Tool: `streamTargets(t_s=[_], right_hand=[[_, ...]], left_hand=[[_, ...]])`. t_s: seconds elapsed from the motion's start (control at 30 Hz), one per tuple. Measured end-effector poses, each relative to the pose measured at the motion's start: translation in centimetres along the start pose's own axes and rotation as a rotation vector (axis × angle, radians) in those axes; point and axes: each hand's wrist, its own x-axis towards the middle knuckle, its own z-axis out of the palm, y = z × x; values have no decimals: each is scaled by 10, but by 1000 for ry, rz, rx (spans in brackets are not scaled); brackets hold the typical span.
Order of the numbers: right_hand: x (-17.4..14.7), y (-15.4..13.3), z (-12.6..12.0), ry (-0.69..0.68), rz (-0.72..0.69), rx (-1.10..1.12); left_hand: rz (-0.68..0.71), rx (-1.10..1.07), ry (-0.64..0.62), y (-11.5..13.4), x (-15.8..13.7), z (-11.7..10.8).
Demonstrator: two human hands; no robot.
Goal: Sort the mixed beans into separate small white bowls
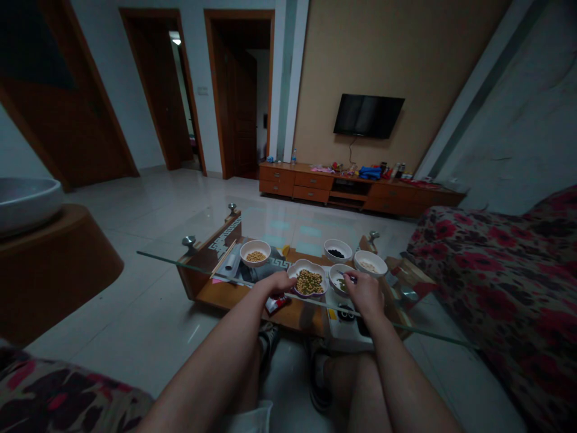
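Observation:
My left hand (281, 281) grips the left rim of a white flower-shaped bowl (325, 291), which stands on the glass table. Mixed yellow and green beans (309, 281) lie in that bowl. Over a small white bowl (332, 285) just to its right, my right hand (366, 293) is closed, fingers pinched on a thin utensil (341, 274) whose kind is too small to make out. A few green beans (342, 284) show inside this small bowl; my fingers hide part of it.
Nearby on the glass tabletop (171, 260) stand a bowl of yellow beans (256, 257), a bowl of black beans (336, 254) and a bowl of pale pieces (369, 266). Chopsticks (223, 258) lie at left. A red packet (277, 302) shows below my left hand. A flowered sofa (491, 264) flanks the right.

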Motion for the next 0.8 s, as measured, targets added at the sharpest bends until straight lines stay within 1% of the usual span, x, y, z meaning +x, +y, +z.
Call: streamTargets(t_s=[0.1, 0.23, 0.4, 0.5, 0.7, 0.8], right_hand=[[0, 4, -1, 2, 56, -7], [0, 4, 0, -1, 74, -20], [1, 3, 2, -7, 78, -10], [1, 2, 2, -9, 79, -5], [0, -3, 6, -40, 3, 32], [0, -6, 9, -61, -53, 63]], left_hand=[[37, 56, -6, 2, -4, -1], [78, 58, 7, 1, -3, 0], [26, 13, 9, 0, -4, 1], [18, -1, 20, 3, -8, -1], [29, 31, 51, 9, -13, -3], [22, 54, 34, 8, -12, -2]])
